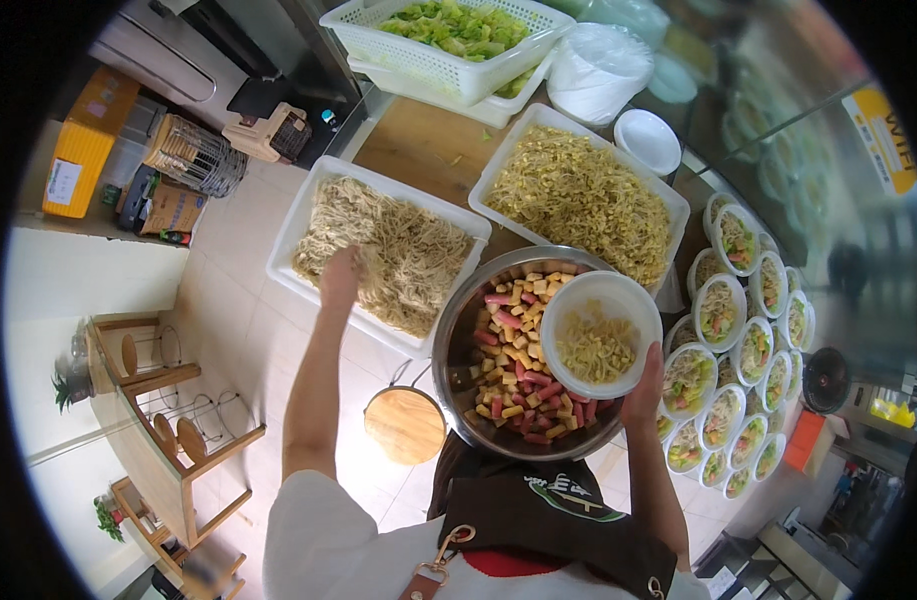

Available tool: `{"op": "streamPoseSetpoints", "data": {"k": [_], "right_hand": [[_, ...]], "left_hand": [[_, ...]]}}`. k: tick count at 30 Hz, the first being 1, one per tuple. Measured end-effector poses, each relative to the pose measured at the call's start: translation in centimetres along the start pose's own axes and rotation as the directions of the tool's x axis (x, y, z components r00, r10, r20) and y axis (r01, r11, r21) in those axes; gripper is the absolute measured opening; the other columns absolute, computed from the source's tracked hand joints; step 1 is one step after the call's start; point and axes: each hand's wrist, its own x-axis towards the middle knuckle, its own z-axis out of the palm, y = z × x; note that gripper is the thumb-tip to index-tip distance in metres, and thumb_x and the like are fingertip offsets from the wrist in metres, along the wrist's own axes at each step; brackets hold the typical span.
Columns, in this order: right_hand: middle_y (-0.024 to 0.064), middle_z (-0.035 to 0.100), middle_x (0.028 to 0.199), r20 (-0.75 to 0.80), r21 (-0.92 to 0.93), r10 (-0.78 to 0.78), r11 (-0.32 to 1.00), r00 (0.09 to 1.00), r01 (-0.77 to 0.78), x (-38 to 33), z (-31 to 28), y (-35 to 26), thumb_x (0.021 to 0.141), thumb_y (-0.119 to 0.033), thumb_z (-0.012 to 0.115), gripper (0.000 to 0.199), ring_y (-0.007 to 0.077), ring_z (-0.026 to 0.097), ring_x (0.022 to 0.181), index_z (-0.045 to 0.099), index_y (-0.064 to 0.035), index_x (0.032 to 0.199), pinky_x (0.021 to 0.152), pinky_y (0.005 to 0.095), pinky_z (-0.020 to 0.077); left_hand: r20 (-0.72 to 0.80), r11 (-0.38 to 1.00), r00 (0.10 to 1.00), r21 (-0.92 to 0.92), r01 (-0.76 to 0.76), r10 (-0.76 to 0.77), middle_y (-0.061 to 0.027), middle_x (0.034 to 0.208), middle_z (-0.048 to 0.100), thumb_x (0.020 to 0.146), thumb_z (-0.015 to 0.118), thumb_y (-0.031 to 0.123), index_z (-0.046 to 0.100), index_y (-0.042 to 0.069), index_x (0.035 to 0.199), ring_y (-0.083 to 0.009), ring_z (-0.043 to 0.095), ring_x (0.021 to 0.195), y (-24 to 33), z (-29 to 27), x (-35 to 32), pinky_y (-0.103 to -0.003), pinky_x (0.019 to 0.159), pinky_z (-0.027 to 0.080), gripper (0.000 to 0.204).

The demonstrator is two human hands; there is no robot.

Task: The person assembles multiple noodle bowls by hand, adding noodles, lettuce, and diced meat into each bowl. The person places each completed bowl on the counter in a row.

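Observation:
My right hand (642,390) grips the right side of a round white plastic bowl (576,298), tilted a little toward me. Pale yellow bean sprouts (595,347) cover its bottom. Over on the left, my left hand (342,276) reaches into a white tray (296,232) of thin greyish noodles (418,260). Its fingers are bunched around some strands, partly hidden and slightly blurred. Beneath the bowl stands a large steel basin (446,385) with diced yellow pieces and pink sausage chunks (531,378).
Beyond the basin sits a tray of bean sprouts (583,195). Farther back are a basket of chopped lettuce (458,30), wrapped white bowls (598,70) and a loose white bowl (648,141). Several filled bowls (719,312) are stacked at right. A round wooden stool (406,425) stands below.

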Motion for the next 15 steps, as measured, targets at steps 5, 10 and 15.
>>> {"op": "streamPoseSetpoints", "data": {"k": [5,10,15], "right_hand": [[0.0142,0.050,0.123,0.004,0.039,0.019,0.999,1.000,-0.019,-0.5,2.9,-0.7,0.097,-0.034,0.036,0.048,0.0212,0.049,0.114,0.040,0.0026,0.128,0.098,0.0335,0.0373],[0.0149,0.052,0.119,0.106,0.117,0.100,0.987,0.989,-0.113,-0.7,5.4,0.2,0.097,-0.035,0.035,0.048,0.0220,0.053,0.108,0.041,0.0016,0.126,0.093,0.0339,0.0425],[0.0140,0.051,0.121,0.074,0.109,0.111,0.987,0.991,-0.119,-0.8,6.8,0.7,0.097,-0.038,0.036,0.050,0.0211,0.054,0.108,0.041,0.0011,0.127,0.093,0.0332,0.0431]], "left_hand": [[0.195,0.833,0.979,-0.532,0.153,-0.055,-0.0157,0.093,0.063,0.078,0.061,0.006,0.054,0.007,0.119,-0.0288,0.062,0.083,1.0,-4.7,3.2,-0.034,0.071,0.051,0.042],[0.079,0.959,0.961,-0.125,-0.254,0.265,-0.0135,0.088,0.062,0.079,0.061,0.010,0.057,0.010,0.114,-0.0309,0.062,0.083,-4.2,1.0,3.4,-0.036,0.072,0.050,0.035],[0.056,0.982,0.981,0.032,-0.188,0.186,-0.0111,0.091,0.062,0.077,0.058,0.006,0.061,0.007,0.101,-0.0273,0.061,0.085,-3.7,2.0,3.4,-0.038,0.074,0.048,0.024]]}}
